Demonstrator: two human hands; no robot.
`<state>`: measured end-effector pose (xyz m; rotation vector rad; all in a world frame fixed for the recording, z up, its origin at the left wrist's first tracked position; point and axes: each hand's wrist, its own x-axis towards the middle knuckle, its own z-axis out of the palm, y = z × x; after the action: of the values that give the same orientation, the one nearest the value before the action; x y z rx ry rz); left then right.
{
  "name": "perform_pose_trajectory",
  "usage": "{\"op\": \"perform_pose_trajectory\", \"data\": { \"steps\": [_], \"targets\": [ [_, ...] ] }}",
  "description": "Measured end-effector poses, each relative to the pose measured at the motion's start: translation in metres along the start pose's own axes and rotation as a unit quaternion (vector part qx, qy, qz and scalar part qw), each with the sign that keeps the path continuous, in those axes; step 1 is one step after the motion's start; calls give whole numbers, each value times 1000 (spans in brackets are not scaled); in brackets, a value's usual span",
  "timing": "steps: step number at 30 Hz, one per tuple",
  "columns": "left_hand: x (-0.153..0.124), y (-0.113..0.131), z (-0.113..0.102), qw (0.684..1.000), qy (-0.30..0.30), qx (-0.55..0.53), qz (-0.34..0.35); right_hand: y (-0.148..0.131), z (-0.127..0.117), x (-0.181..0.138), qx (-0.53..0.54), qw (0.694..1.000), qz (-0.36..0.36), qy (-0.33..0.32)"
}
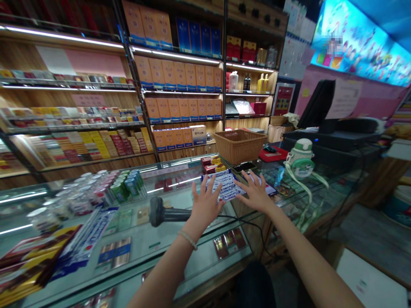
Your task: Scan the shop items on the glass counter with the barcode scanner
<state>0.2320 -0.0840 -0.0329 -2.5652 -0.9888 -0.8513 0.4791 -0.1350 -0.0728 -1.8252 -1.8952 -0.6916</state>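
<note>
While the glass counter (144,239) runs across the view, a brown wicker basket (239,149) sits toward its far edge, with a dark handheld scanner (156,211) lying beside the left hand (204,201). That one and the right hand (257,196) are both palm-down, fingers spread loose, flanking some blue-and-white wrapped bars (226,189) on the glass, though honestly can't tell if fingertips touch 'em.
</note>
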Motion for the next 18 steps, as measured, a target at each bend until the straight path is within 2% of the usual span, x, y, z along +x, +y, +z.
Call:
{"op": "perform_pose_trajectory", "data": {
  "steps": [7, 13, 18],
  "targets": [
    [0, 0, -1, 1000, -12, 14, 4, 1, 1, 1, -24, 1000, -16, -3],
    [4, 1, -8, 999, -33, 18, -21, 4, 4, 3, -42, 999, -23, -10],
    [6, -6, -17, 999, -19, 25, -19, -3, -4, 9, -43, 999, -30, -6]
  ]
}}
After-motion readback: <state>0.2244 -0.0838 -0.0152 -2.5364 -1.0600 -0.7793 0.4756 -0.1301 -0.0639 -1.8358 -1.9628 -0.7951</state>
